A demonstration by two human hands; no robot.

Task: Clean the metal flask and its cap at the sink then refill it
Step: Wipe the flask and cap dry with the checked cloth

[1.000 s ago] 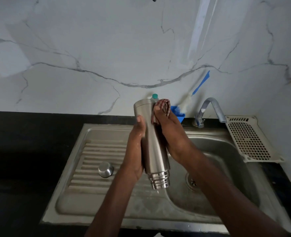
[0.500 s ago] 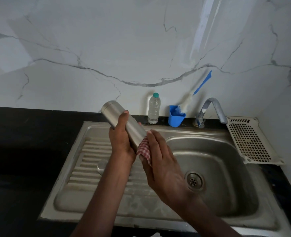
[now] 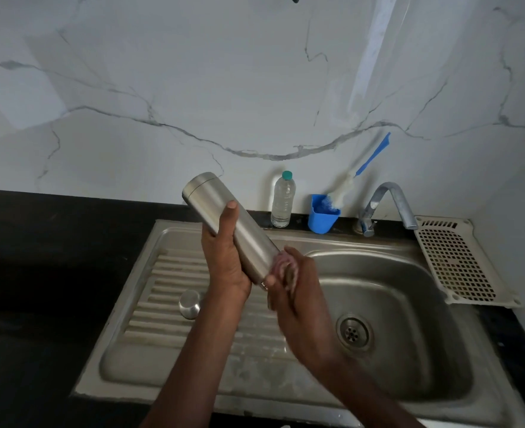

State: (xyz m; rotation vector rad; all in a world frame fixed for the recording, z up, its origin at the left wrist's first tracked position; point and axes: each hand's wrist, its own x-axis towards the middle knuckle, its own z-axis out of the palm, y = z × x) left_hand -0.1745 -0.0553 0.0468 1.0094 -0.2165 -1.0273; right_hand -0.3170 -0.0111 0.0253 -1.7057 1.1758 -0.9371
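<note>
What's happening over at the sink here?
A person is wiping a metal flask over the sink. The left hand grips the flask's body, tilted with its base up and away, while the right hand holds a reddish cloth against its lower end. The flask's cap lies apart on the ribbed draining board. At the back stand a plastic water bottle, a blue cup with a bottle brush, and the tap, with no water visibly running.
</note>
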